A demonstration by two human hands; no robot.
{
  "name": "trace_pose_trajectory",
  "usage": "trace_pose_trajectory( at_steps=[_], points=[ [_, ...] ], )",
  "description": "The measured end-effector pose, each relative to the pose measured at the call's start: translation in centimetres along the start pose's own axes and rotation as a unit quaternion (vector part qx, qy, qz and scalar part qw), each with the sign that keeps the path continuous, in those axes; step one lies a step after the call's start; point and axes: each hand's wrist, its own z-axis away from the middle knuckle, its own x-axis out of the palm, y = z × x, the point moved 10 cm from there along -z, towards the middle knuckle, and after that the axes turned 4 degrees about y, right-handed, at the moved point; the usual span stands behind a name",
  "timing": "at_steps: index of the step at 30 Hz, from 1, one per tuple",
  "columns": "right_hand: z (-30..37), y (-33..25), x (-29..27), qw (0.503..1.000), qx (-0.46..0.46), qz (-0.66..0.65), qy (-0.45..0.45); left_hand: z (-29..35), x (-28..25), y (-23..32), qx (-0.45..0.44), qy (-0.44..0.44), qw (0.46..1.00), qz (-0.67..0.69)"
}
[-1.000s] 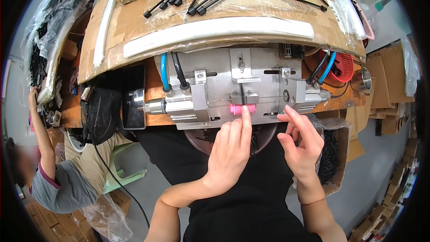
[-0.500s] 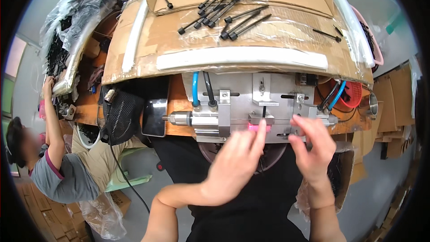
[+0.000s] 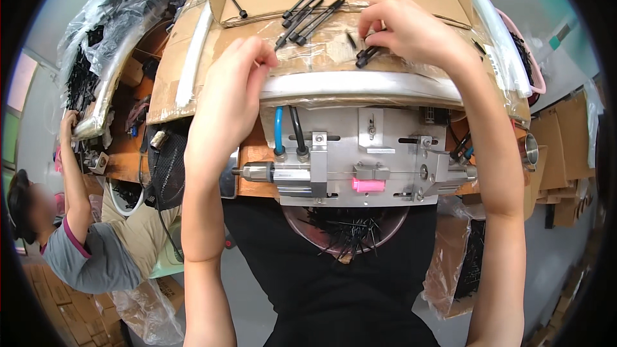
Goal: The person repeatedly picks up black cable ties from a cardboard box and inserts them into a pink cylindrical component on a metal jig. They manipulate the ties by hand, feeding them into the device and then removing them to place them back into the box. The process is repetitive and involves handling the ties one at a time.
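Observation:
At the far right of the cardboard, my right hand (image 3: 411,35) is closed over thin black rods with thick heads (image 3: 366,56); the heads show below its fingers. My left hand (image 3: 234,90) is raised over the cardboard's front left edge, its fingers curled together. Whatever they hold, if anything, is hidden. Just beyond its fingertips lie several more black rods (image 3: 315,24). Between my forearms stands a metal clamping fixture (image 3: 344,135) with a pink block (image 3: 368,185) at its front. Neither hand touches the fixture.
A bowl of black rods (image 3: 350,228) sits below the fixture at my lap. Blue and black hoses (image 3: 279,130) rise from the cylinder (image 3: 295,177). At left are a black mesh pouch (image 3: 167,167) and another person (image 3: 96,244). A metal cup (image 3: 528,152) stands at right.
Both hands have left the fixture and reached up to the cardboard, the left leftward, the right onto the rods. Some rods have shifted right. The black rod in the fixture no longer shows.

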Motion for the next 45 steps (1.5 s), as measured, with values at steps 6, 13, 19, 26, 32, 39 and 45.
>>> trace_pose_trajectory(
  at_steps=[6,13,19,26,32,39,45],
  points=[
    [5.2,-1.8,-6.0,0.934,-0.184,0.054,0.300,4.3,0.1,4.5,-0.004,0.093,0.993,-0.068],
    [14.7,3.9,-7.5,0.829,0.038,-0.398,0.390,16.0,9.0,12.4,0.033,-0.046,0.996,-0.067],
    [18.2,4.8,-6.4,0.745,0.005,-0.571,0.345,16.7,12.1,12.7,0.033,-0.084,0.984,-0.156],
    [22.7,0.3,-4.1,0.805,0.027,-0.410,0.428,16.1,12.3,13.1,0.042,-0.094,0.980,-0.171],
    [25.0,-5.8,6.9,0.916,0.041,-0.271,0.293,8.9,5.2,10.4,0.050,-0.049,0.992,-0.104],
    [23.5,-7.4,11.2,0.942,0.026,-0.224,0.249,-3.2,3.4,-2.2,-0.041,-0.023,0.999,0.020],
    [22.5,-6.9,9.4,0.965,0.012,-0.169,0.201,0.6,1.2,2.4,0.016,0.073,0.997,-0.028]
  ],
)
